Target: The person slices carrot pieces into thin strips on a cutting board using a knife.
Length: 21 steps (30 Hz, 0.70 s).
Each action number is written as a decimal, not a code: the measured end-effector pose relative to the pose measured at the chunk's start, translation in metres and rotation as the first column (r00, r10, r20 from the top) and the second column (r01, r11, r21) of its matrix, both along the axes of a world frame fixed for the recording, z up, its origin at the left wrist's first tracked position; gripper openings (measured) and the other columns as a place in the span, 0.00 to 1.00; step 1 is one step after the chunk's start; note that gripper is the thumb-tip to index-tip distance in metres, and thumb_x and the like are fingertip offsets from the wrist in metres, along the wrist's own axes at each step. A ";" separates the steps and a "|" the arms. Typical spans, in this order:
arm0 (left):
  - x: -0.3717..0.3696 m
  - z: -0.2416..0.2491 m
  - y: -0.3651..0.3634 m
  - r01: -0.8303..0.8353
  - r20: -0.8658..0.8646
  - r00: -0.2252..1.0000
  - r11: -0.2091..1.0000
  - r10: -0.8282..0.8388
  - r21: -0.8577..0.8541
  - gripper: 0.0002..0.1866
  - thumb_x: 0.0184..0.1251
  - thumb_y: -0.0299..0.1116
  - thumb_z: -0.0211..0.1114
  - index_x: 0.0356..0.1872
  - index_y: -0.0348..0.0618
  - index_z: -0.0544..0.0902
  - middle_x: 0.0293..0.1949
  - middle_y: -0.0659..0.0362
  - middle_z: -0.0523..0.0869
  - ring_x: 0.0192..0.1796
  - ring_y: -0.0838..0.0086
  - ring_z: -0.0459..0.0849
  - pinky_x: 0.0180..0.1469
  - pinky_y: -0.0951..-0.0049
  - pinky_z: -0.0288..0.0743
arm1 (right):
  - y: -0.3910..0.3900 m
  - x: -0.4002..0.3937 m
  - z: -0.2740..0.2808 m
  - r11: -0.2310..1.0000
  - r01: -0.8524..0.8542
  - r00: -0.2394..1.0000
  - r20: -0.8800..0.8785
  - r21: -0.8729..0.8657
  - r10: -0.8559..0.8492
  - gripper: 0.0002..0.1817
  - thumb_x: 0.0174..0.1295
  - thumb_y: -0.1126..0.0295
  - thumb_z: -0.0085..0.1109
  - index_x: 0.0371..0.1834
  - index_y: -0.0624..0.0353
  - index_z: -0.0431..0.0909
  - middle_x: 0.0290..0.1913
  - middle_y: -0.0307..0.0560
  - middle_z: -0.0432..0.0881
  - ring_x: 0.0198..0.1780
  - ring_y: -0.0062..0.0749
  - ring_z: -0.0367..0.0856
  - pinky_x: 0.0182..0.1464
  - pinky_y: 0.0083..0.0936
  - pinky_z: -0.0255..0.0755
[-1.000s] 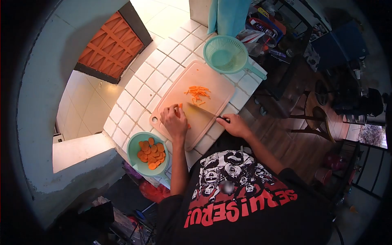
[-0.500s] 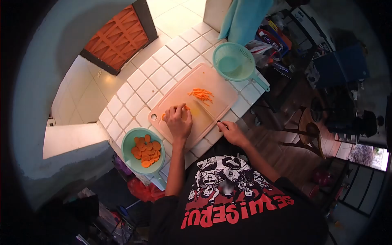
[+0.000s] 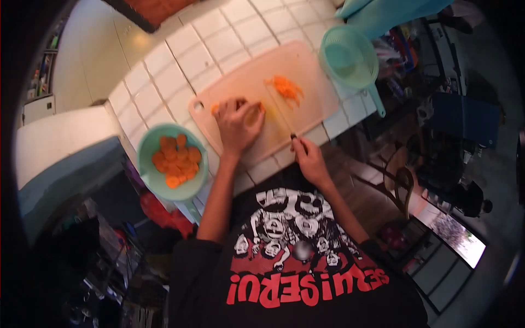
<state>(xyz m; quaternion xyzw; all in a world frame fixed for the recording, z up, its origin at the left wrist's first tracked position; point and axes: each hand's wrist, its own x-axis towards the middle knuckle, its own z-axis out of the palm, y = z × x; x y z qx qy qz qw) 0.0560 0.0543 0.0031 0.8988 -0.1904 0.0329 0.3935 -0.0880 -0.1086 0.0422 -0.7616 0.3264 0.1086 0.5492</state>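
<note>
My left hand [image 3: 239, 127] rests on the pink cutting board [image 3: 313, 66], fingers curled down over orange carrot slices [image 3: 262, 109] that are mostly hidden beneath them. In my right hand [image 3: 310, 157] is the dark handle of a knife [image 3: 281, 116]; its thin, blurred blade lies across the board, to the right of my left hand. Beyond the blade sits a small heap of carrot strips [image 3: 285, 89]. At the left, a mint-green colander [image 3: 143, 177] holds several round carrot slices [image 3: 178, 157].
Another mint-green colander [image 3: 350, 60] stands at the board's right end, handle jutting past the counter edge. White tiles [image 3: 191, 52] cover the counter. A turquoise cloth [image 3: 388, 17] hangs at the back right. A wooden chair [image 3: 396, 183] is on the floor to the right.
The camera view has tilted, so the board and colanders appear higher and larger. The knife blade has shifted nearer the carrot strips. My left hand stays on the carrot slices.
</note>
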 end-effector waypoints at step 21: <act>0.009 0.007 0.000 0.091 -0.010 0.996 0.995 -0.091 -0.026 0.09 0.54 0.38 0.78 0.36 0.54 0.93 0.43 0.66 0.83 0.53 0.69 0.78 0.59 0.62 0.62 | -0.015 -0.010 0.001 0.949 -0.031 0.998 0.062 0.314 0.012 0.18 0.82 0.59 0.50 0.36 0.61 0.75 0.22 0.31 0.67 0.26 0.14 0.64 0.28 0.21 0.58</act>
